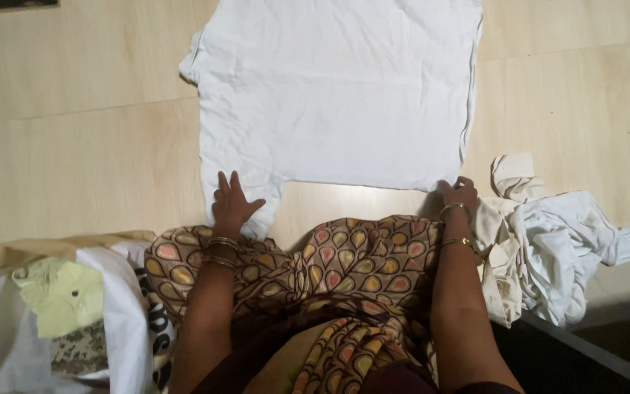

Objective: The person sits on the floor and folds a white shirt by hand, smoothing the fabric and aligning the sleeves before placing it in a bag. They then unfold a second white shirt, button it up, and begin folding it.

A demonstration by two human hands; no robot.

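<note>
Head view: left hand (pixel 232 204), fingers spread, should press white T-shirt (pixel 337 87) flat on the floor (pixel 74 146); right hand (pixel 460 192) pinches its corner taut.

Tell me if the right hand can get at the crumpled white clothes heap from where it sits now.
Probably yes. The right hand rests on the white shirt's near corner, and the crumpled heap lies just beside that wrist on the floor, with nothing between them.

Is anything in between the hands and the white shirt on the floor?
No. The left hand lies flat on the white shirt at its near left corner, and the right hand touches its near right corner. The heap of pale clothes sits off to the right.
</note>
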